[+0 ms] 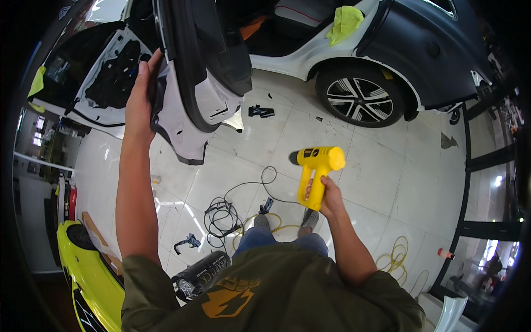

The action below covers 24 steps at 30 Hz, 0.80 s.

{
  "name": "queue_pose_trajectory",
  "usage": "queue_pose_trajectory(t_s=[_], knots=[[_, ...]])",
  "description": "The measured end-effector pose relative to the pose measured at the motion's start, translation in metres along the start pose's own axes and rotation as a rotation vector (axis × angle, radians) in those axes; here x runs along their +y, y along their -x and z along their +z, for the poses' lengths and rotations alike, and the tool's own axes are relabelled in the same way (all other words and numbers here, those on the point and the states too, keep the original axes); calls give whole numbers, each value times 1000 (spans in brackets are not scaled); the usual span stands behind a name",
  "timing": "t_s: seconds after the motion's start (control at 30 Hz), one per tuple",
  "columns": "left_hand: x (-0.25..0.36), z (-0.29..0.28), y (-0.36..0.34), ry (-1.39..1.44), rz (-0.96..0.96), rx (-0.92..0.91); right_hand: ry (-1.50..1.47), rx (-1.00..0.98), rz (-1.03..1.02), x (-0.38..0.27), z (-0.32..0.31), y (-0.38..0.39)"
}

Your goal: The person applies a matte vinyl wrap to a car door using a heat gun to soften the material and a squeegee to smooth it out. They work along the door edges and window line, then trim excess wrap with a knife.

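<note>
My right hand (pixel 328 197) is closed round the handle of a yellow heat gun (pixel 316 182), held above the floor with its dark nozzle pointing left. A black cord (pixel 251 183) runs from near my feet to a loose coil on the tiles. My left hand (pixel 142 97) lies along the edge of an open car door (pixel 185 105), its thumb and fingers stretched upward; some fingers are hidden behind the edge. The door has a pale outer skin and dark trim. Behind it stands the car body (pixel 301 65), white at the sill with a dark rear panel.
A rear wheel (pixel 359 99) and a yellow-green cloth (pixel 345 25) are at the far side. Small dark parts (pixel 261 112) lie on the floor. Near my feet are a yellow hose (pixel 395 260) and a black cylinder (pixel 204 274). A lime-yellow car panel (pixel 91 265) is at left.
</note>
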<state>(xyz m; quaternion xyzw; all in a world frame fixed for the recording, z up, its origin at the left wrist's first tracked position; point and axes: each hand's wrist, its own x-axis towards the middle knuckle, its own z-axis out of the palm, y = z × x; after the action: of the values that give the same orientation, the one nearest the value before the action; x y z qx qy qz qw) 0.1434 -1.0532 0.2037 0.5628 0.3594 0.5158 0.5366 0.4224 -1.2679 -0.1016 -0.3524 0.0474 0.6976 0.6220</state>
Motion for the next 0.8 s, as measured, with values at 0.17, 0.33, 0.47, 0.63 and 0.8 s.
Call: queue_pose_trajectory(t_s=[0.17,0.33,0.47,0.63,0.8], knots=[[-4,2,-1,39,102,-69,375,281,-24,141,-110,-89],[-18,-17,-2,96,284,-281,1186,664,329,329,-220,-77],[-23,-30,11,-439,508,137,1732,-79,625,415,-240,-36],[-23,-29,9,-650,656,62,1711,-146,643,408,-189,-61],[-22,-23,3,-199,372,-15,1745,-230,647,368,-155,-67]])
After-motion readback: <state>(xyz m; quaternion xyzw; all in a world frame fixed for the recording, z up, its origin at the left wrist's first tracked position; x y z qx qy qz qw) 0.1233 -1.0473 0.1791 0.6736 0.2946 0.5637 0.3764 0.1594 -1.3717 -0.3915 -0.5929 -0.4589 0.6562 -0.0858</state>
